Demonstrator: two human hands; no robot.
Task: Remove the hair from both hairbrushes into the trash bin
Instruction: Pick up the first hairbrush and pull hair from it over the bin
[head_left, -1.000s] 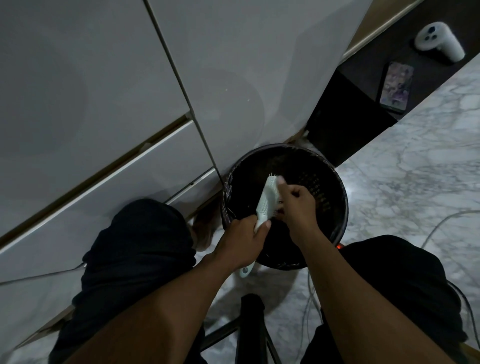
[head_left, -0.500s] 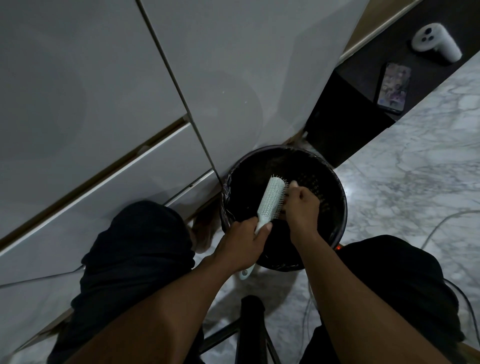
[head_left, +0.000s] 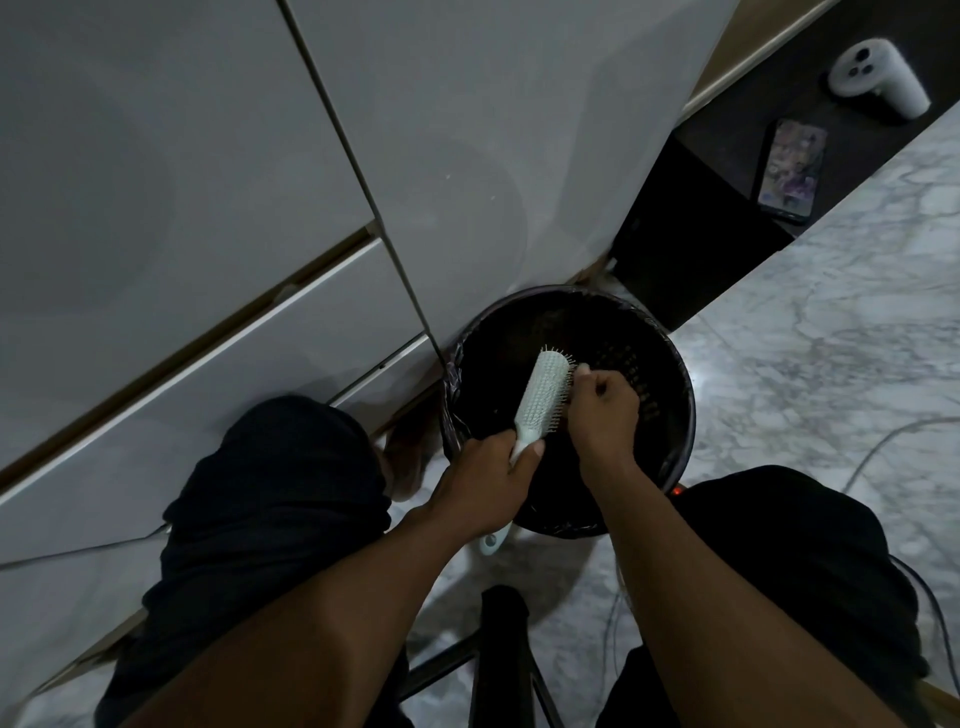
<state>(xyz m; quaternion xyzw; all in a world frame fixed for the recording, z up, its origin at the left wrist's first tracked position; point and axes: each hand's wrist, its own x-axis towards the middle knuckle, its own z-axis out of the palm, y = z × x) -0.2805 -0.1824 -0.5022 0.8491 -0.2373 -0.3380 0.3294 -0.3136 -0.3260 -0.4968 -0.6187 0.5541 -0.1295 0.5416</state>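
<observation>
While white cabinet fronts (head_left: 182, 197) fill the upper left of the view, a dark-clothed knee (head_left: 280, 467) sits below them, close against a drawer panel. Just right of that knee, the left hand (head_left: 483, 488) is wrapped tightly around the handle of a white paddle hairbrush (head_left: 543, 397), whose handle end pokes out beneath the palm. Its head angles up and away over the open mouth of a round black trash bin (head_left: 680, 410) lined with a dark bag, bristles turned toward the right. Touching the bristle side, the right hand (head_left: 602, 410) has its fingers curled in and pinched narrowly against the pins; whether any hair is caught between them cannot be told in this dim light. Beyond the bin lies pale marble flooring (head_left: 831, 364) with a thin cable running across it. Farther up on the right, on a dark surface, a smartphone (head_left: 792, 169) lies flat with its screen lit, and a white handheld controller (head_left: 878, 78) rests near it.
</observation>
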